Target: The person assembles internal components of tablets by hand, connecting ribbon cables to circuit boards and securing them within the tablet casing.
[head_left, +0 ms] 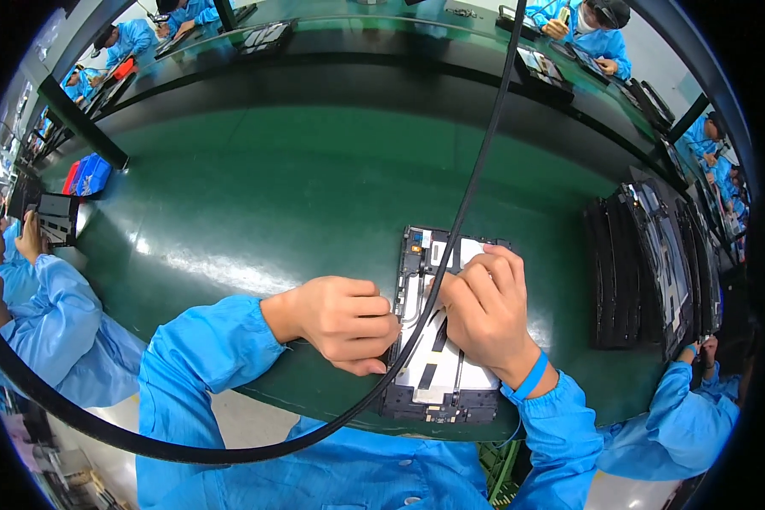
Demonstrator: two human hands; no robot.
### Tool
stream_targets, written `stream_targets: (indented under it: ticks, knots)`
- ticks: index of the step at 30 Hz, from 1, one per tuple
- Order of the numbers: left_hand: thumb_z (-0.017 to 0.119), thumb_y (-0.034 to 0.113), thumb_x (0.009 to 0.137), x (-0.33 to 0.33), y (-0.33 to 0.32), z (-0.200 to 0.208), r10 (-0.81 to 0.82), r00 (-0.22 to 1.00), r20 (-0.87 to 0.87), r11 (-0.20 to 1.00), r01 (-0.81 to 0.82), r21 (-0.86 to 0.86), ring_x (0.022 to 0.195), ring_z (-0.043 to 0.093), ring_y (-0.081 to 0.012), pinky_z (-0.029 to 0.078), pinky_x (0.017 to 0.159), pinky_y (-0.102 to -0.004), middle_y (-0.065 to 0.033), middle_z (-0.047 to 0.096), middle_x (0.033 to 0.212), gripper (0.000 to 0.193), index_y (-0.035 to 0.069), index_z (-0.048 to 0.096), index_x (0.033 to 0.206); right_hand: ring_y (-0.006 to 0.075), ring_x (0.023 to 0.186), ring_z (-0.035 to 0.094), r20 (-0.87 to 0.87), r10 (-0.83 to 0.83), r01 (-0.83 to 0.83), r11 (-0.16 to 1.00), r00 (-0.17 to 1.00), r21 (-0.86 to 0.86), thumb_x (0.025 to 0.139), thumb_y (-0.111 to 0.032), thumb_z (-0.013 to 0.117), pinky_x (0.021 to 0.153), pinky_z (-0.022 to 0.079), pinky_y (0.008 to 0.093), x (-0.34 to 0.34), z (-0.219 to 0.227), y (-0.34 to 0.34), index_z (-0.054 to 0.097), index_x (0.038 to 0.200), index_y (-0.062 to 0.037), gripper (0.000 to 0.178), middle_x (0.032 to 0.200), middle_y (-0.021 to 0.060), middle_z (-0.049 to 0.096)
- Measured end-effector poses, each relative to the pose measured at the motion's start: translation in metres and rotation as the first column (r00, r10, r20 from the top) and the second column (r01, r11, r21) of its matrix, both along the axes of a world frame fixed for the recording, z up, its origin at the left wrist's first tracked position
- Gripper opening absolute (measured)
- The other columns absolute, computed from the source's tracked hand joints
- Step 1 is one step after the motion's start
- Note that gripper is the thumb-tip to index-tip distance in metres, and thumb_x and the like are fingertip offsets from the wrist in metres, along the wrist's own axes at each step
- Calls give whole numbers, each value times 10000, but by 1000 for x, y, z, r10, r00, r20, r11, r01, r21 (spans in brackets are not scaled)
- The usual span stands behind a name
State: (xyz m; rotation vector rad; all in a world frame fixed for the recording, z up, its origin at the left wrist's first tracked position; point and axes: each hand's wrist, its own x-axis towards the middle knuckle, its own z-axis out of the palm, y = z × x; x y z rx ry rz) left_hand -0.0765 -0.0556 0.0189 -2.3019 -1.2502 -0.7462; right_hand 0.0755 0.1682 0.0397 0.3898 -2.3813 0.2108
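An opened tablet-like device (429, 374) lies at the front edge of the green table, with white panels, black strips and small parts along its black frame. My left hand (344, 323) is at its left edge with the fingers curled closed; whatever they hold, if anything, is hidden. Over the upper middle of the device is my right hand (487, 314), its fingers bent together in a pinch above the white panel. Its fingertips are mostly covered, so I cannot make out what is in them. A blue band (532, 375) circles my right wrist.
A thick black cable (478, 170) arcs across the view, in front of the device. Black device frames (625, 263) stand stacked at the right of the table (255, 195). Blue and red bins (92, 174) sit at the left. Co-workers flank me; others sit across.
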Motion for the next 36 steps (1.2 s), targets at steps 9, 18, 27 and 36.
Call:
stream_targets:
  ticks: [9, 18, 27, 36]
  knots:
    - [748, 335, 955, -2, 10, 2, 16, 993, 115, 1000, -18, 18, 729, 604, -206, 451, 588, -349, -52, 656, 881, 308, 35, 733, 888, 256, 947, 635, 17, 34, -33, 999, 999, -41, 841, -92, 809, 1030, 534, 493, -6, 4, 2, 764, 980, -76, 146, 871, 52, 592]
    - [777, 326, 920, -2, 11, -3, 28, 996, 79, 1000, -28, 7, 724, 598, -204, 441, 582, -343, -33, 637, 856, 284, 51, 721, 872, 273, 909, 615, 11, 75, -74, 993, 997, -87, 809, -91, 860, 936, 527, 474, -14, 17, 0, 764, 962, -78, 181, 861, 58, 568]
    - [693, 400, 995, -5, 3, -1, 63, 998, -28, 998, -62, 27, 763, 629, -195, 469, 611, -331, -80, 711, 957, 369, 37, 743, 960, 283, 891, 571, 240, 151, -59, 935, 959, -349, 883, -100, 868, 842, 446, 422, -34, -3, 8, 762, 931, -71, 120, 860, 57, 584]
    - [698, 361, 1018, -18, 15, -3, 50, 998, 33, 998, -50, 22, 762, 648, -197, 472, 616, -331, -55, 685, 904, 328, 45, 735, 939, 278, 845, 573, 189, 160, -69, 907, 969, -415, 831, -60, 906, 782, 423, 419, -36, -2, 7, 801, 921, -59, 138, 828, 54, 633]
